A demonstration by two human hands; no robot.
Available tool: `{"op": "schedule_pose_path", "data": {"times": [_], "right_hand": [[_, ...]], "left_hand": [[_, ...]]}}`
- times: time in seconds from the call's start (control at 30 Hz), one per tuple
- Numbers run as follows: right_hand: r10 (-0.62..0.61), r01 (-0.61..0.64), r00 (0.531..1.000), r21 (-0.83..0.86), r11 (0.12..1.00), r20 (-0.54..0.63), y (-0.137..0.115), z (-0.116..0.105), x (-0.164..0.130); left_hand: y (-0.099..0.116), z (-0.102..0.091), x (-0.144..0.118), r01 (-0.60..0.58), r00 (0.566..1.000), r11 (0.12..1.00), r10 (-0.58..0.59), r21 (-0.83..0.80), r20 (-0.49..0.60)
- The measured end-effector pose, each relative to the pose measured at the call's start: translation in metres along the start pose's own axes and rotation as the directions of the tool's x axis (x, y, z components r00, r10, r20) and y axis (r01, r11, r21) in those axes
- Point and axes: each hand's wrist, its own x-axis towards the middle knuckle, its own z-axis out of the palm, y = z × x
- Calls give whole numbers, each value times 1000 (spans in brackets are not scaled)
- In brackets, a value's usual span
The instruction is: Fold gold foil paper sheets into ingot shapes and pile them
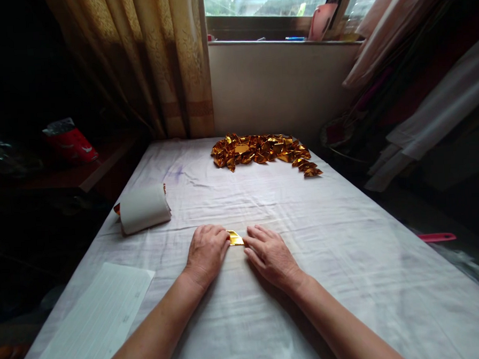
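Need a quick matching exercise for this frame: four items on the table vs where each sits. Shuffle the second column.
Items:
1. gold foil piece
2. pile of folded gold pieces
3. white roll
4. lined sheet

Places:
A. near left corner of the table
B. far end, below the window
C. between left hand and right hand
D. left edge, mid-table

Pairs: 1-C, 2-B, 3-D, 4-A

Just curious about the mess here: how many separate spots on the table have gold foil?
2. A pile of folded gold pieces at the far edge, and one gold piece between the left hand and right hand, partly hidden.
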Motion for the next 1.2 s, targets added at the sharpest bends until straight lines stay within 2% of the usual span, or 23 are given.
{"op": "schedule_pose_path", "data": {"times": [0.17,0.37,0.63,0.73,0.9,1.03,1.2], "right_hand": [[62,-54,996,128,990,-62,4,0,21],[59,-50,995,115,992,-77,3,2,23],[53,-29,988,166,986,-143,7,10,17],[49,-23,990,187,982,-135,8,10,18],[16,14,990,213,977,-138,8,8,17],[1,30,990,215,976,-141,7,7,17],[-13,47,986,196,979,-167,8,8,18]], "left_hand": [[-10,-2,6,137,989,991,-136,-7,65],[-18,-2,-1,107,993,993,-104,-47,60],[-14,-1,-2,77,996,993,-74,-88,41],[-14,-1,-2,32,999,997,-33,-73,-19],[-19,4,-3,-137,979,986,119,-100,-165],[-20,5,-1,-218,967,956,184,-195,-176],[-22,1,-1,-250,965,926,213,-284,-155]]}}
